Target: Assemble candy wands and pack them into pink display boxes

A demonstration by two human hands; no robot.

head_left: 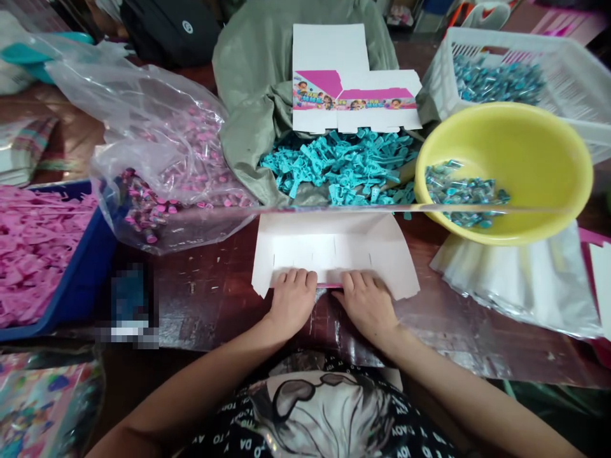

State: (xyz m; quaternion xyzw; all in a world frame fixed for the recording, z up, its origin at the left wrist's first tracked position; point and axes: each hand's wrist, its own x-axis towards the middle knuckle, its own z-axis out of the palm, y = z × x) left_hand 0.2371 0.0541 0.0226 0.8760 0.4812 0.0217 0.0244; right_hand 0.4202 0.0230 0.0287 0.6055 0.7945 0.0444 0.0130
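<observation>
Two hands lying flat, left hand (291, 304) and right hand (366, 306), pressing white carton (334, 251) at center; second carton (356, 76) at top, print unreadable.

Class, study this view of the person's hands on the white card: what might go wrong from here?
The left hand and right hand press near the card's edge, so the white card blank might crease off its thin printed lines or shift on the glossy table. The loose teal plastic pieces heaped just beyond it might also slide onto the card.
</observation>
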